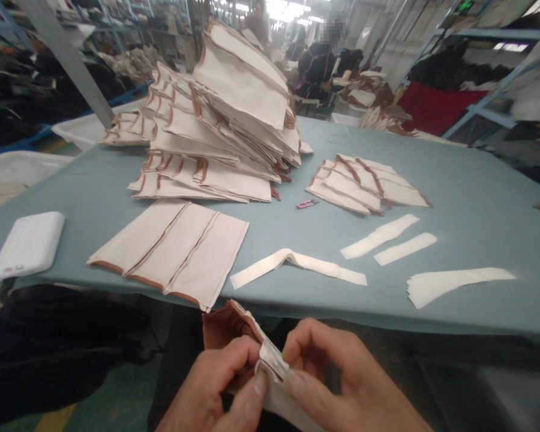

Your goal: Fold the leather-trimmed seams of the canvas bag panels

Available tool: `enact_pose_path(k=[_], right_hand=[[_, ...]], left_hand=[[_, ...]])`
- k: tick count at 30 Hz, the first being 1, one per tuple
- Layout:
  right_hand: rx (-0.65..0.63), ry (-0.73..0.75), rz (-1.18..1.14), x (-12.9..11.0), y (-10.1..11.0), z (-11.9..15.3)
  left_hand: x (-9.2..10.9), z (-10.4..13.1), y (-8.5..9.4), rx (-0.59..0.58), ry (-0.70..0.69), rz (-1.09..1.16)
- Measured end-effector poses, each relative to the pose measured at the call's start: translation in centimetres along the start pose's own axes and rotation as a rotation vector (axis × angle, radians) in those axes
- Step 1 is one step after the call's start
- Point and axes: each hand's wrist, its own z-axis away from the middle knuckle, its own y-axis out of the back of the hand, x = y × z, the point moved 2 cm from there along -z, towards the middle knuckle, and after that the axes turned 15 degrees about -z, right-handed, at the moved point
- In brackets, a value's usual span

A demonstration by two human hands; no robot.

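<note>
Saw matt cloth in the held piece (270,355), with a brown lining (219,331), also of fabric, and the same dull textile in the tall stack (216,135), in the small pile (364,185) and in the flat panel (171,249). Noticed matt strips (380,237), of paper or of cloth, impossible to tell which, on a smooth, dull table covering (472,222). Found also a white block (29,245) of smooth, slightly shiny plastic and a post (69,63) of smooth-looking metal.

My left hand (220,384) and right hand (337,372) pinch a folded cream-and-brown fabric piece (272,358) in front of the flat blue-green table (477,222). On it lie narrow cream strips (380,236), small pink snips (306,204), a flat cream fabric panel (175,249) with brown edging, and a tall stack of brown-edged cream pieces (234,129).
</note>
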Motion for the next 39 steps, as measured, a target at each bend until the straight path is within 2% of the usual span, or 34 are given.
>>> enact_pose_path(k=[5,8,11,14,17,21,24,26,30,39], right_hand=[[-0.053,-0.074,-0.18,0.5,-1.1,-2.2],[-0.15,-0.109,-0.338,1.5,-1.3,-2.9],[-0.277,-0.141,-0.484,2.9,-1.4,-3.4],[-0.28,-0.125,-0.512,3.7,-1.4,-3.8],[-0.192,-0.084,-0.432,3.6,-1.2,-3.8],[-0.044,0.067,-0.052,2.4,-0.5,-3.1],[-0.039,0.211,0.209,1.4,-0.2,-2.5],[-0.018,0.297,0.298,1.1,-0.2,-2.3],[0.061,0.387,0.305,1.1,-0.3,-2.3],[0.127,0.414,0.319,1.9,-0.6,-2.7]], left_hand=[[0.3,-0.2,0.2,0.016,0.012,-0.017],[-0.1,0.0,0.7,0.023,0.061,-0.029],[-0.7,-0.1,1.0,-0.01,0.069,-0.033],[-1.0,-0.7,1.0,-0.056,0.043,-0.018],[-0.9,-1.3,0.9,-0.073,0.064,-0.008],[-0.3,-2.0,0.6,-0.109,0.076,0.026],[0.0,-2.2,0.4,-0.101,0.067,0.035],[0.0,-2.2,0.3,-0.092,0.061,0.007],[0.1,-2.0,0.3,-0.094,0.041,-0.079],[0.0,-1.6,0.7,-0.087,-0.082,-0.089]])
